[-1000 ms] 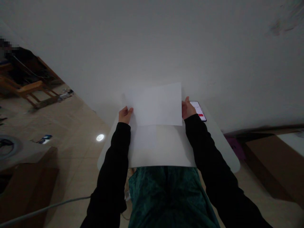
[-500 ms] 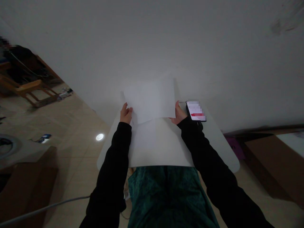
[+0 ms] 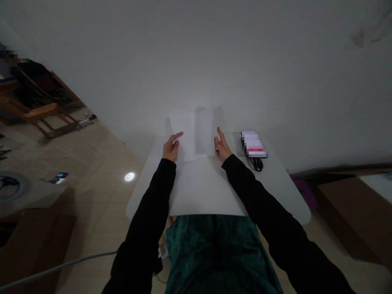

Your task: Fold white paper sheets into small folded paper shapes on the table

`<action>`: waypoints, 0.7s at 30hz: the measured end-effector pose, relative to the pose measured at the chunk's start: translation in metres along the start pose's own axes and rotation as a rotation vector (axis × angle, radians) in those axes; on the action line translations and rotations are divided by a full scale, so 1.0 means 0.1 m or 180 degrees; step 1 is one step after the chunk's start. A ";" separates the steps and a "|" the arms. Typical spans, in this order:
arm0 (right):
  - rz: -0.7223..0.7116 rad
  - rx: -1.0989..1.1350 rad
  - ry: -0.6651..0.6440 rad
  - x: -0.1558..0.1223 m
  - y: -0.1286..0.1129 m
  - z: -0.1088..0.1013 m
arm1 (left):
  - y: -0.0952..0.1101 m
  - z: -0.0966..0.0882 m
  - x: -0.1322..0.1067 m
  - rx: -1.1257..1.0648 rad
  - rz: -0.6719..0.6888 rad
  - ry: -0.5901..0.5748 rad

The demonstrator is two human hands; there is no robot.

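A white sheet of paper [image 3: 191, 136] lies flat on a larger white sheet [image 3: 206, 185], with a vertical crease or overlap near its middle. My left hand [image 3: 170, 149] rests at the sheet's left edge, its index finger pointing right across the paper. My right hand [image 3: 222, 149] stands just off the sheet's right edge, fingers spread and holding nothing. Beyond it lies a black-cased phone [image 3: 254, 145] with a pixelated screen, and a small black cable [image 3: 257, 164] sits below the phone.
The white rounded table [image 3: 284, 192] stands against a white wall [image 3: 196, 53]. A wooden chair [image 3: 39, 114] sits on the tiled floor [image 3: 98, 163] at left. Brown boxes stand at both sides, and a grey cable [image 3: 61, 265] runs across the lower left.
The upper paper has moved down and now lies flat, no longer held. Both hands have let go and opened. The phone has shifted slightly, and the black cable now shows below it.
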State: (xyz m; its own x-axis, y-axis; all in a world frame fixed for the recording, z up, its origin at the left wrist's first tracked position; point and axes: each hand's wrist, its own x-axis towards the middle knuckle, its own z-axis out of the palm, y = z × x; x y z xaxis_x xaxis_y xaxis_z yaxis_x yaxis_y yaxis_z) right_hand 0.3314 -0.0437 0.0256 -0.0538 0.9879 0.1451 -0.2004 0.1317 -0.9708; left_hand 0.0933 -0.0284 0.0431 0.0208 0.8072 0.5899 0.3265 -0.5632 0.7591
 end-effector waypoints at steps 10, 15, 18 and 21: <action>0.0081 0.0169 0.0506 -0.02 0.02 0.03 | 0.10 0.27 -0.11 -0.0938 -0.0817 -0.0154; -0.0028 0.0112 0.0411 -0.07 -0.04 0.05 | 0.08 0.31 -0.08 -0.1390 -0.0809 0.0079; -0.0114 0.0001 0.0415 -0.07 -0.04 0.05 | 0.15 0.30 -0.10 -0.1242 -0.0690 0.0172; -0.0282 -0.0104 0.0451 -0.07 -0.03 0.05 | 0.23 0.33 -0.09 -0.1131 -0.0711 0.0379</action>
State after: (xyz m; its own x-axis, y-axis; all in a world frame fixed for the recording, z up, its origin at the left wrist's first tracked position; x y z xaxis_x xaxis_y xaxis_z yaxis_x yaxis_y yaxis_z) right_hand 0.3277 -0.0516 0.0281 0.1016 0.9736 0.2042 -0.1661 0.2190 -0.9615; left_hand 0.1316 -0.0426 0.0461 -0.1292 0.9018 0.4123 -0.0355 -0.4197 0.9070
